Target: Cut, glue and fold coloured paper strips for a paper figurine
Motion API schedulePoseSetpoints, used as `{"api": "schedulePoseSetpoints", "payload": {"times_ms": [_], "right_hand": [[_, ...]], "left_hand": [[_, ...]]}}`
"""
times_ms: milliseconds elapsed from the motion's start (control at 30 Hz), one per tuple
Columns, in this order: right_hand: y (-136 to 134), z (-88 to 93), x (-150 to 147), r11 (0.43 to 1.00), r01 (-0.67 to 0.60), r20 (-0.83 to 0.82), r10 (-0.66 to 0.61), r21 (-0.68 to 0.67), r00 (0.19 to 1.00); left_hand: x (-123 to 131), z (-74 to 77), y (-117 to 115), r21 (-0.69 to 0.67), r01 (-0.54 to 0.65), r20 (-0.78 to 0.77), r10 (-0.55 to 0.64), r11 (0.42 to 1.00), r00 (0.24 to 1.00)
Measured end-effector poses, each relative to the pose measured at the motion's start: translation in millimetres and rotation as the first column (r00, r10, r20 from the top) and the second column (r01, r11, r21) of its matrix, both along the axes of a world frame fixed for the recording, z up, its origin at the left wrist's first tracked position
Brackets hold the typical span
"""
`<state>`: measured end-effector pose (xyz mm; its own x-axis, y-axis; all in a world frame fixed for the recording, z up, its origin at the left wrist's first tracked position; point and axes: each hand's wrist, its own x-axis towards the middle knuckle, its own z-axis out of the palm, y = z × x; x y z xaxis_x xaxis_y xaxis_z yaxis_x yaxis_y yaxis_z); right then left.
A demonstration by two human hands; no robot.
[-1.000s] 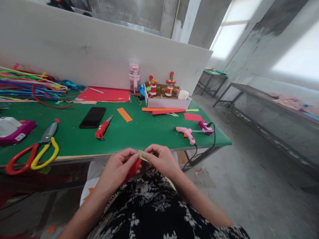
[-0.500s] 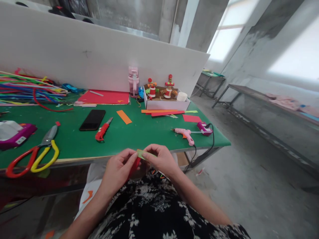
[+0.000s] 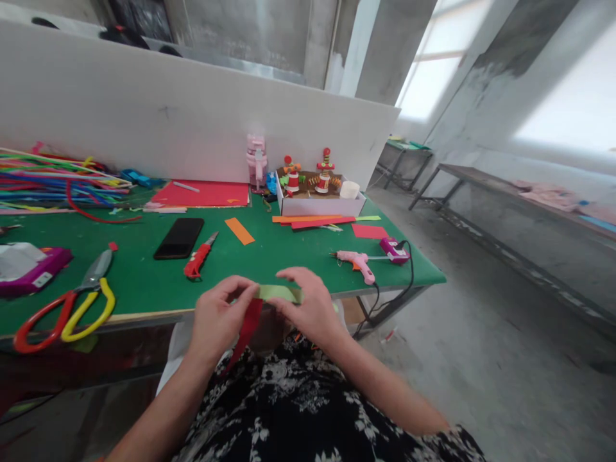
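My left hand pinches the left end of a light green paper strip and a red strip that hangs below it toward my lap. Around the green strip's right end my right hand is curled, its thumb below and index finger above. The green strip stretches level between both hands, just off the table's front edge. On the table beyond lie a red cutter knife, an orange paper piece and a pink glue gun.
The green table also bears red-and-yellow scissors overhanging the left front edge, a black phone, pipe cleaners, red sheets and a white box holding figures. A white board stands behind. The glue gun's cord hangs at right.
Both hands have risen slightly. More of the green strip now shows between them, and the red strip hangs in fuller view under my left hand. The camera view has tilted a little.
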<state>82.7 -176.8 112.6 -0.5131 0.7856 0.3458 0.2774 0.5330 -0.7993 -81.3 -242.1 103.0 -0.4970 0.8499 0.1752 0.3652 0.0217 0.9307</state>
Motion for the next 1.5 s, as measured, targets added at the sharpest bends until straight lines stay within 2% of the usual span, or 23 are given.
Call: {"api": "schedulePoseSetpoints", "payload": {"times_ms": [67, 100, 133, 200, 300, 333, 433, 500, 567, 633, 767, 833, 867, 933, 1033, 1100, 1300, 1500], "right_hand": [[-6.1, 2.4, 2.9, 0.989, 0.075, -0.094, -0.063, 0.128, 0.994], [-9.4, 1.0, 3.4, 0.989, 0.069, -0.126, -0.052, 0.134, 0.991], [-12.1, -2.3, 2.5, 0.995, 0.021, -0.126, -0.009, 0.097, 0.992], [-13.9, -12.9, -3.6, 0.997, -0.042, -0.119, 0.034, -0.064, 0.992], [-6.0, -25.8, -20.1, 0.934, -0.033, -0.236, -0.056, -0.356, 0.970], [-1.9, -26.5, -25.7, 0.902, -0.077, -0.305, -0.063, -0.425, 0.950], [8.3, -19.1, -38.9, 0.824, -0.261, -0.520, -0.047, -0.502, 0.853], [11.4, -12.5, -44.1, 0.805, -0.289, -0.600, -0.101, -0.518, 0.794], [12.3, -8.5, -46.5, 0.808, -0.238, -0.608, -0.177, -0.539, 0.774], [11.7, -6.0, -46.0, 0.831, -0.175, -0.577, -0.201, -0.528, 0.791], [9.0, 2.0, -40.5, 0.944, -0.031, -0.444, -0.126, -0.330, 0.887], [8.3, 5.5, -39.4, 0.973, 0.004, -0.375, -0.092, -0.229, 0.922], [8.3, 5.8, -40.0, 0.974, -0.009, -0.367, -0.076, -0.225, 0.927], [9.2, 2.8, -43.2, 0.941, -0.098, -0.412, -0.048, -0.325, 0.910], [11.1, -7.8, -49.9, 0.817, -0.255, -0.529, -0.072, -0.518, 0.845], [12.0, -14.3, -53.3, 0.775, -0.296, -0.581, -0.110, -0.558, 0.807], [9.4, -19.9, -54.8, 0.785, -0.232, -0.613, -0.225, -0.574, 0.757], [3.1, -21.5, -49.2, 0.757, -0.234, -0.561, -0.203, -0.609, 0.803]], "left_hand": [[-6.3, 6.9, 6.6, 0.042, -0.123, 0.065, 0.121, 0.991, 0.991], [-9.2, 11.3, 10.2, 0.065, -0.163, 0.096, 0.157, 0.984, 0.983], [-11.5, 15.6, 13.8, 0.092, -0.187, 0.123, 0.176, 0.978, 0.977], [-13.1, 23.1, 20.5, 0.145, -0.190, 0.170, 0.164, 0.971, 0.972], [-8.0, 28.3, 27.5, 0.194, -0.147, 0.225, 0.102, 0.970, 0.969], [-4.9, 28.6, 28.8, 0.196, -0.129, 0.227, 0.083, 0.972, 0.970], [4.6, 27.1, 30.6, 0.160, -0.096, 0.193, 0.065, 0.982, 0.979], [9.0, 24.5, 30.8, 0.141, -0.082, 0.193, 0.054, 0.987, 0.980], [11.1, 21.0, 30.3, 0.145, -0.068, 0.223, 0.035, 0.987, 0.974], [11.5, 17.2, 28.7, 0.161, -0.056, 0.262, 0.012, 0.985, 0.965], [10.1, 10.3, 21.6, 0.186, 0.002, 0.376, -0.073, 0.983, 0.924], [8.4, 7.6, 18.3, 0.197, 0.007, 0.450, -0.097, 0.980, 0.888], [7.1, 6.5, 17.4, 0.200, -0.002, 0.480, -0.096, 0.980, 0.872], [3.8, 4.5, 17.1, 0.179, -0.019, 0.521, -0.079, 0.984, 0.850], [-1.5, 2.6, 19.2, 0.101, -0.005, 0.547, -0.052, 0.995, 0.835], [-3.7, 2.4, 20.3, 0.072, 0.012, 0.544, -0.050, 0.997, 0.837], [-2.2, 2.3, 20.6, 0.043, 0.054, 0.480, -0.068, 0.998, 0.875], [-1.6, -2.8, 20.4, 0.020, 0.057, 0.371, -0.060, 0.998, 0.927]]}}
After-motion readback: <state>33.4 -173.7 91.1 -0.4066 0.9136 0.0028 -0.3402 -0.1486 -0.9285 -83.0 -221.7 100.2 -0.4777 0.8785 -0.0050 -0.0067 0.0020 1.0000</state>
